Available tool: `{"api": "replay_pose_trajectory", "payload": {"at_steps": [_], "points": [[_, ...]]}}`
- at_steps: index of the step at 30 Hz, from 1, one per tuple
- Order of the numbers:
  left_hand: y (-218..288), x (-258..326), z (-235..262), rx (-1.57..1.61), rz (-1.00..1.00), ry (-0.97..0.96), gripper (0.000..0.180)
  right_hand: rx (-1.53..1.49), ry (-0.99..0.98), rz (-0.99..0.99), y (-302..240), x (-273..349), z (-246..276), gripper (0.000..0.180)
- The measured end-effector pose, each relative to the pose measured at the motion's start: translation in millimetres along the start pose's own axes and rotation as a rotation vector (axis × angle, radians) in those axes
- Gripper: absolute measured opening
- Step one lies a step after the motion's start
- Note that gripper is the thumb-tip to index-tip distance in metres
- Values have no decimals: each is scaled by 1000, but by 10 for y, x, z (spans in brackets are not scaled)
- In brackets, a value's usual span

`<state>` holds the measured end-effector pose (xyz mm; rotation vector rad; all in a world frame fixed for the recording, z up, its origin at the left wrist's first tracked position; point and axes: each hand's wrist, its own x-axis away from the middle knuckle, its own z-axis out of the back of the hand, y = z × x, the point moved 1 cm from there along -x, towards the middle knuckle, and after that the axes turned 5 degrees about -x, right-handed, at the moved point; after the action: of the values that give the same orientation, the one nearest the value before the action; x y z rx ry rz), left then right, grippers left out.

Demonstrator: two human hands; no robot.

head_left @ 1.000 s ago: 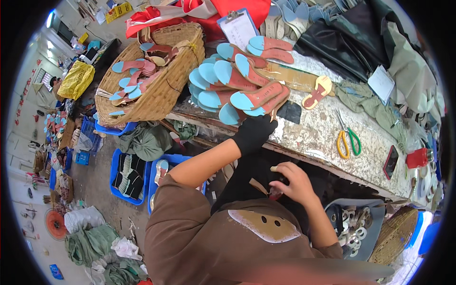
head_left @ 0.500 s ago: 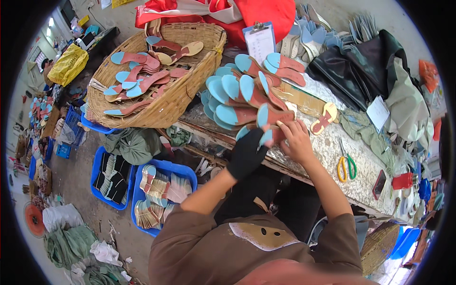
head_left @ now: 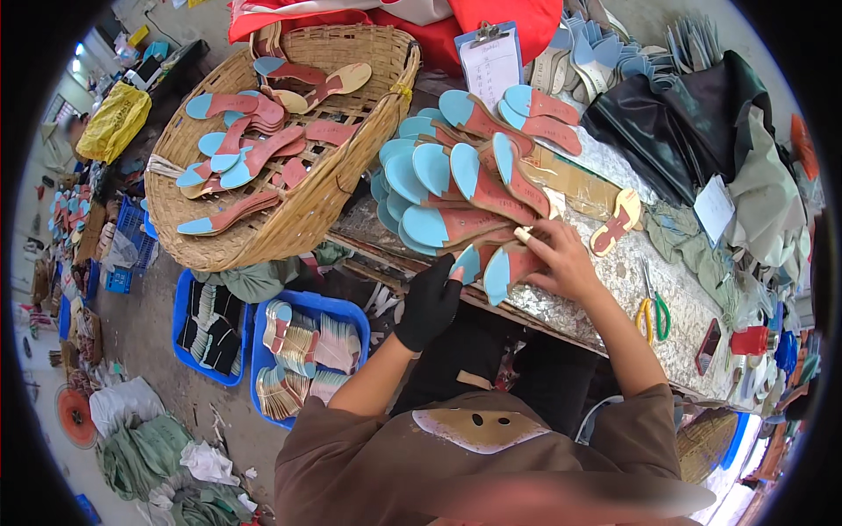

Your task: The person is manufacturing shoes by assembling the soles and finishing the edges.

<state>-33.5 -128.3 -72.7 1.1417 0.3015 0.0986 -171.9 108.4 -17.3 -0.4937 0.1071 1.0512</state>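
Two shoe insoles with light blue toes and red-brown heels lie between my hands at the bench edge. My left hand (head_left: 430, 302), in a black fingertip-less glove, is closed with its thumb at the blue toe of the left insole (head_left: 467, 263). My right hand (head_left: 566, 261), bare, is closed round the heel end of the nearer insole (head_left: 498, 276); one finger has a pale covering on its tip. Directly beyond them is a fanned heap of similar insoles (head_left: 465, 171). Some lower ones are hidden under the others.
A wicker basket (head_left: 329, 206) with more insoles stands to the left. Blue bins (head_left: 358, 314) of stacked pieces sit on the floor. On the bench lie a cream-and-brown insole (head_left: 617, 223), scissors (head_left: 653, 314), a phone (head_left: 708, 346), a clipboard (head_left: 491, 66) and black sheet material (head_left: 680, 131).
The nearer insole has come away from the heap toward me, its toe now pointing down. My left hand has shifted slightly left and down. The whole view has shifted a little.
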Motion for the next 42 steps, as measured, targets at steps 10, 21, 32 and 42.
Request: {"api": "replay_pose_trajectory", "payload": {"at_steps": [10,21,32,42], "points": [[252,-290,-22,289,-138,-218,61,135,95,-86,-290,70,-273,91],[513,-93,-138,-326,-328,142,46,-80,291,-98,286,-532,12,62],[550,-115,-192,-374,-260,67,49,-234,-75,-84,469,-784,191,34],[425,219,-268,-328,-245,165,38,-105,239,-33,107,-990,208,64]]}}
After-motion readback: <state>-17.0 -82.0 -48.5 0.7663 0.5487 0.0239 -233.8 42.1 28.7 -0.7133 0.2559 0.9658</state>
